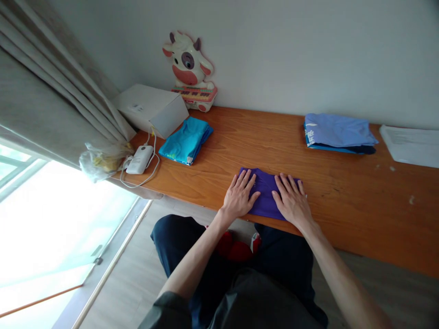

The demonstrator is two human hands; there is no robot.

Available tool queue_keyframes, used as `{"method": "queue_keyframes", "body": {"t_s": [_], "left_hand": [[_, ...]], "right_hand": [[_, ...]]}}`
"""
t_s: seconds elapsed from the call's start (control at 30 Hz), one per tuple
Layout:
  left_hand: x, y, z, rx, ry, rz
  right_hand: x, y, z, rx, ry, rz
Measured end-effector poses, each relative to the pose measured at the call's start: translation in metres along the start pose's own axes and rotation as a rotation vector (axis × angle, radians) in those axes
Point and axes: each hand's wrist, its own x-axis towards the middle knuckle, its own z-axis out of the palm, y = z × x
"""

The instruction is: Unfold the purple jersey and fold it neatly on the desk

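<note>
A folded purple cloth (266,194) lies near the front edge of the wooden table. My left hand (239,195) rests flat on its left part, fingers spread. On its right part my right hand (291,198) lies flat too, with the fingers apart. Neither hand grips anything. Farther back on the right is a stack of folded clothes with a light blue-violet one (338,130) on top and darker blue ones beneath. Folded turquoise cloth (187,139) sits to the left, in front of a white box.
The wooden table (254,137) runs along the wall. At its left are the white box (151,107), a cow-shaped toy keyboard (192,68), a white device with a cable (140,160) and a plastic bag (103,162). White papers (413,144) lie at the far right.
</note>
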Motion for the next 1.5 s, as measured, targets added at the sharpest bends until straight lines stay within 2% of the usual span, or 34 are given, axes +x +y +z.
{"method": "queue_keyframes", "body": {"t_s": [0.1,0.2,0.3,0.4,0.47,0.57,0.77,0.87,1.07,1.17,1.37,1.5], "left_hand": [[0.000,-0.021,-0.009,0.010,-0.020,0.027],[0.001,-0.035,-0.011,0.017,0.012,-0.048],[0.002,-0.041,-0.009,-0.001,0.076,-0.131],[0.000,-0.045,-0.005,-0.023,0.154,-0.207],[-0.001,-0.048,-0.005,-0.042,0.187,-0.227],[-0.001,-0.051,-0.005,-0.066,0.208,-0.216],[-0.002,-0.047,-0.008,-0.047,0.192,-0.186],[-0.003,-0.045,-0.010,-0.061,0.183,-0.161],[-0.004,-0.047,-0.012,-0.138,0.253,-0.189],[-0.003,-0.048,-0.011,-0.145,0.251,-0.172],[-0.004,-0.052,-0.007,-0.162,0.253,-0.193],[-0.004,-0.057,-0.001,-0.183,0.279,-0.181]], "right_hand": [[0.002,-0.004,-0.002,0.041,0.010,0.018],[0.001,0.001,-0.006,0.185,0.085,0.046],[-0.006,0.020,-0.012,0.322,0.218,0.134],[-0.021,0.043,-0.021,0.217,0.289,0.320],[-0.031,0.053,-0.027,0.103,0.228,0.391],[-0.038,0.054,-0.032,0.032,0.107,0.347],[-0.024,0.047,-0.027,0.120,0.016,0.282],[-0.019,0.041,-0.023,0.215,0.028,0.311],[-0.025,0.027,-0.026,0.600,0.128,0.487],[-0.028,0.026,-0.034,0.772,0.105,0.468],[-0.027,0.029,-0.054,0.952,-0.015,0.432],[-0.007,0.046,-0.081,0.901,0.013,0.321]]}}
